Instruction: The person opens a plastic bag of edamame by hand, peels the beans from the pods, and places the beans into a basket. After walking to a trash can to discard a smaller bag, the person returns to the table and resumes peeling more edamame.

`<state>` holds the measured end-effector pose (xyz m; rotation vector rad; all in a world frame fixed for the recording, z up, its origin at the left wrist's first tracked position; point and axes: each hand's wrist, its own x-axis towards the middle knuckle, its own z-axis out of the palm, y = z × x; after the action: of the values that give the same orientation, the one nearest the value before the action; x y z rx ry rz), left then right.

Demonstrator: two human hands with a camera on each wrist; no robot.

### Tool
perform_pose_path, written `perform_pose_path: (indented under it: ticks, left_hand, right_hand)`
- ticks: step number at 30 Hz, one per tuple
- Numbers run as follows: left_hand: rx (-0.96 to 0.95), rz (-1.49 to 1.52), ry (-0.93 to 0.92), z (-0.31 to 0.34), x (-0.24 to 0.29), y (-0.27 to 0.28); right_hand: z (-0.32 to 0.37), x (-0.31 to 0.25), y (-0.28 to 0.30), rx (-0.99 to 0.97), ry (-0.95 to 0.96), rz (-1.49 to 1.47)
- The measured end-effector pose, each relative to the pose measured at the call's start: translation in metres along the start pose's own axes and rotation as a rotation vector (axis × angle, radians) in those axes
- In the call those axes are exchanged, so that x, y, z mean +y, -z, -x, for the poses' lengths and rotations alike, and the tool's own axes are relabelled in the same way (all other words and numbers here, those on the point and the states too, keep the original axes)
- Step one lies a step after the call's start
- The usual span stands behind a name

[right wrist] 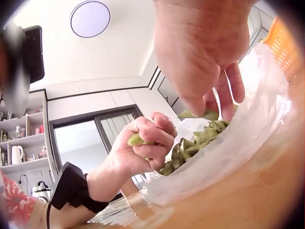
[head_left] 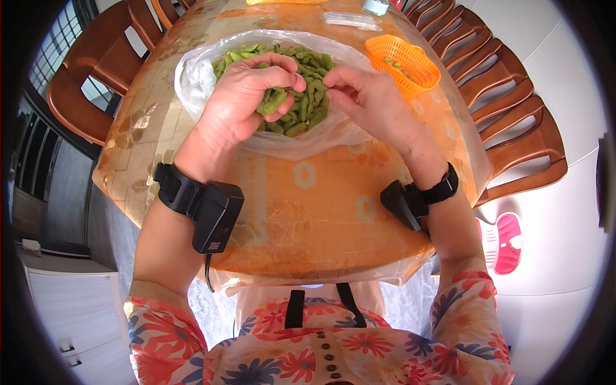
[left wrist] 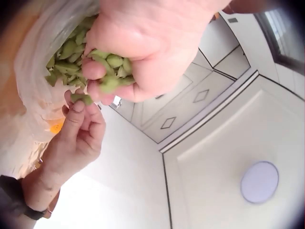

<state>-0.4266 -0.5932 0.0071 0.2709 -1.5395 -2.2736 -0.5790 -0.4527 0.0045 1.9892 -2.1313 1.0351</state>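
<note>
A clear plastic bag [head_left: 191,76] lies spread on the table, full of green edamame pods [head_left: 311,106]. Over the pile, my left hand [head_left: 240,96] holds several pods [left wrist: 112,67] in its curled fingers, with its thumb toward the right hand. My right hand [head_left: 372,99] is just to the right, above the bag's right part. Between its thumb and fingers it pinches a single edamame pod [left wrist: 81,98], which shows best in the left wrist view, close to the left fingertips.
An orange plastic basket [head_left: 420,64] with a few green bits inside stands right of the bag. Farther back lie a clear flat package [head_left: 351,21] and a small bottle [head_left: 376,6]. Wooden chairs [head_left: 513,128] line both sides of the patterned table [head_left: 308,212].
</note>
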Motion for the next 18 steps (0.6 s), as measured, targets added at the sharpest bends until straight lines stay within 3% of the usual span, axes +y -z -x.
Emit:
perform_pose_path:
  ticks: [4, 6, 10, 13, 15, 16, 18]
  left_hand:
    - [0.094, -0.271, -0.071, -0.001, -0.006, -0.009]
    - [0.055, -0.693, -0.307, -0.004, -0.017, -0.008]
    - [0.032, -0.767, -0.228, -0.003, -0.024, -0.011]
    - [0.069, -0.736, -0.198, -0.001, -0.023, -0.015]
    - [0.134, -0.797, -0.358, 0.0, -0.024, -0.017]
    - [0.133, -0.797, -0.357, 0.0, -0.025, -0.017]
    - [0.198, -0.937, -0.571, -0.001, -0.027, -0.017]
  right_hand:
    - [0.002, 0.003, -0.003, 0.008, 0.035, -0.114]
    - [0.002, 0.004, -0.003, -0.022, 0.045, -0.252]
    - [0.003, 0.003, -0.002, -0.059, -0.01, -0.383]
    - [0.003, 0.002, -0.003, 0.021, -0.054, -0.599]
    - [0.004, -0.003, 0.001, 0.002, -0.293, -0.67]
    - [0.005, -0.003, 0.001, 0.003, -0.295, -0.67]
    - [0.005, -0.003, -0.002, -0.038, -0.399, -0.784]
